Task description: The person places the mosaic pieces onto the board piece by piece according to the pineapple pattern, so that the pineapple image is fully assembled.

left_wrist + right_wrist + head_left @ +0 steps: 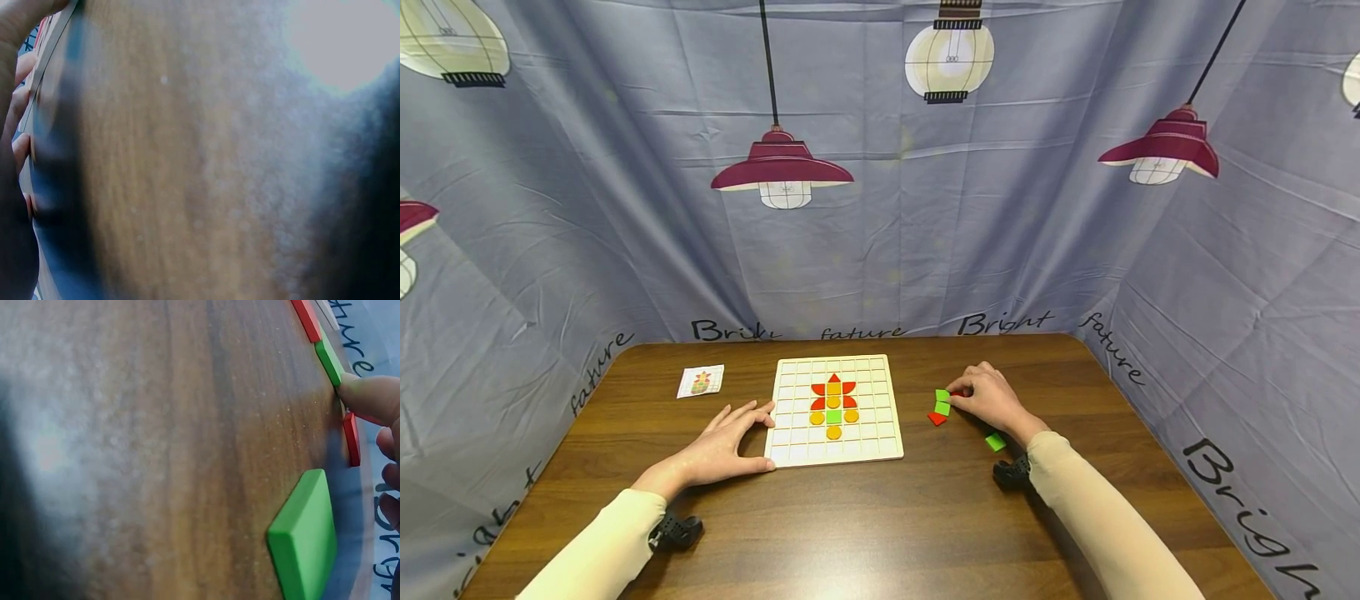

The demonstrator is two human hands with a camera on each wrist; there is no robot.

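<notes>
My left hand point(722, 446) rests at the left edge of a cream grid board point(876, 433), thumb at its near corner and fingers spread along the side. On the board lie a red triangle point(834, 378), several red curved tiles point(848, 388), a yellow square point(833, 389), several yellow discs point(833, 432) and a green square point(833, 416). Right of it, my right hand point(992, 400) reaches down with bent fingers. Its thumb tip is right at a green tile point(328, 357); a red tile point(352, 439) shows just below the thumb. I cannot tell whether it pinches either.
Beside the right hand's tiles lies a red tile point(937, 418). Another green tile point(996, 442) lies under the right wrist. A pattern card point(701, 381) with a small pineapple-like picture sits at the back left. A grey-blue curtain point(880, 250) hangs behind the brown table point(850, 533).
</notes>
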